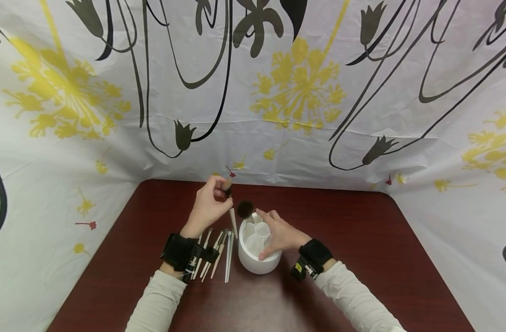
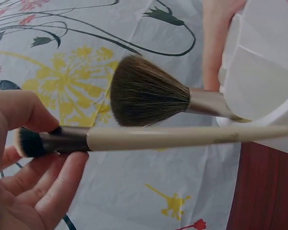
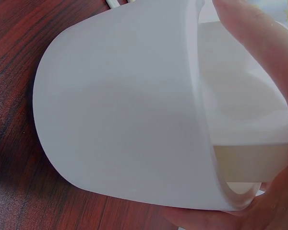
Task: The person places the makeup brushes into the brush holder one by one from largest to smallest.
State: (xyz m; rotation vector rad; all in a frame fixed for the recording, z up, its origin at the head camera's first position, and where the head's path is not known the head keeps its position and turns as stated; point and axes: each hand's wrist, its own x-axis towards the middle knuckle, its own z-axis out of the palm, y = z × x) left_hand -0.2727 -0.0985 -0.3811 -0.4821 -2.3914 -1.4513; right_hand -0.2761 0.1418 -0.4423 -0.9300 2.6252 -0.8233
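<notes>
Makeup brush [image 2: 182, 137] looks light, stiff, slick-handled, best held by its collar [image 2: 71, 140], where the left hand [image 1: 207, 208] pinches now, right hand [image 1: 284, 235] gripping the white holder [image 1: 259, 265] at five o'clock.

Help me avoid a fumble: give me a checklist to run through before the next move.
1. Held brush in left grip: ok, pinched near its bristles.
2. Bristles up, handle down: ok.
3. White holder upright on table: ok.
4. Right grip on holder: ok, spanning its top.
5. Handle tip over a compartment: cannot tell, depth unclear.
6. Loose brushes outside the holder: ok, lying to its left.
</notes>
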